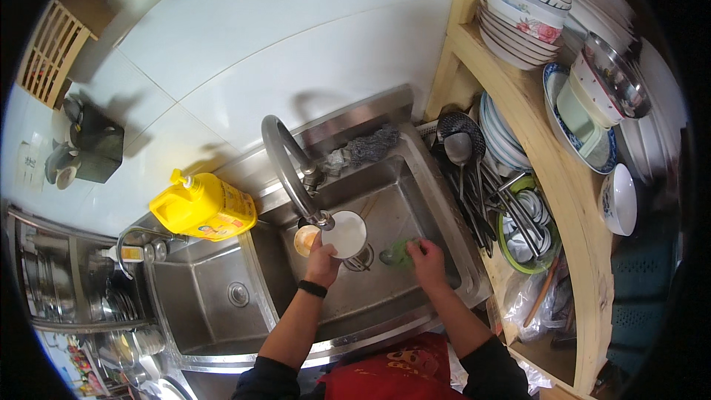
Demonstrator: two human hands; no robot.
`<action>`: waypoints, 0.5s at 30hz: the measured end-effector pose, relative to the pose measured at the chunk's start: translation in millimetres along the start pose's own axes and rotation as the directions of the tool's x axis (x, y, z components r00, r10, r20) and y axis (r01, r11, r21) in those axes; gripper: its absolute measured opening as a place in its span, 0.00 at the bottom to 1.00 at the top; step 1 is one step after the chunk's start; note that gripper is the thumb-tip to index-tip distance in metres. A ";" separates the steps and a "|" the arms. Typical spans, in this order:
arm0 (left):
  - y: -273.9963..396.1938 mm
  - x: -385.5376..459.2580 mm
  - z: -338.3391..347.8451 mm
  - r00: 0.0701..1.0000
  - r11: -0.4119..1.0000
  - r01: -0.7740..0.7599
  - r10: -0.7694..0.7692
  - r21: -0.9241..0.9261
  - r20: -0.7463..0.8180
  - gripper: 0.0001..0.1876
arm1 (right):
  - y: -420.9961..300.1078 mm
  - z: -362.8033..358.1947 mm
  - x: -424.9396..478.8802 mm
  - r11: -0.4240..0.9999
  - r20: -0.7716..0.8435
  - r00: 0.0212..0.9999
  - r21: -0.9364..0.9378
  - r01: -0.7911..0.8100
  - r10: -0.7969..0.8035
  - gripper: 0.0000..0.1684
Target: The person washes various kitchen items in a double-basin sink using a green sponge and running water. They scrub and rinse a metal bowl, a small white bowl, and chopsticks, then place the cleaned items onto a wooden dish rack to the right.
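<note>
My left hand (322, 264), with a dark band at the wrist, grips the rim of a white bowl (349, 230). The bowl is tilted below the mouth of the curved metal faucet (282, 150), over the right basin (389, 194) of a stainless steel sink. Just behind that hand sits a smaller bowl with an orange-tinted inside (304, 240). In my right hand (427, 261) is a green scrubbing cloth (395, 254), pinched between the fingers and apart from the bowl; it is blurred. Part of the basin's drain (360, 261) shows below the bowl.
A yellow pump bottle (208, 208) stands behind the left basin (205, 289). Dark scouring mesh (366, 147) lies on the back ledge. Close on the right are ladles (459, 147), a green basket (505, 244) of spoons and a wooden shelf (533, 133) bearing stacked bowls (516, 39).
</note>
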State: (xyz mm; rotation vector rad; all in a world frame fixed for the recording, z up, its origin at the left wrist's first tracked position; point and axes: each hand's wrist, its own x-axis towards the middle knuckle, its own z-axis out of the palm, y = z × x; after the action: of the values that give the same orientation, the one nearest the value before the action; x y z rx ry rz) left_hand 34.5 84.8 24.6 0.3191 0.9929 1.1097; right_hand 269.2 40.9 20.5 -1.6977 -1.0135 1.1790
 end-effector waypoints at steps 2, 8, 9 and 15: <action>-2.2 1.8 -3.1 1.000 0.998 -0.012 0.013 0.069 -0.016 0.29 | -21.3 1.5 -3.8 0.995 -0.030 0.999 0.087 0.041 -0.039 0.23; -25.2 12.5 -16.7 0.991 0.957 -0.129 0.136 0.259 -0.007 0.23 | -76.4 22.1 -11.3 0.865 0.150 0.985 0.501 -0.003 -0.084 0.20; -27.1 11.0 -10.9 0.991 0.956 -0.131 0.137 0.264 -0.004 0.22 | -78.7 29.2 -9.9 0.906 0.148 0.984 0.422 0.023 -0.094 0.20; -41.6 2.1 4.7 0.953 0.786 -0.248 0.304 0.567 -0.006 0.18 | -45.0 74.9 6.8 0.976 0.128 0.976 -0.109 0.189 -0.175 0.19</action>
State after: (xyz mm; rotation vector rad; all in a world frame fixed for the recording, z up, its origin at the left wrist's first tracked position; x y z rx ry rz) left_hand 63.3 68.9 -1.3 0.9245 1.3887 1.0803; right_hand 191.9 75.5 42.9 -1.6024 -1.3082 1.1268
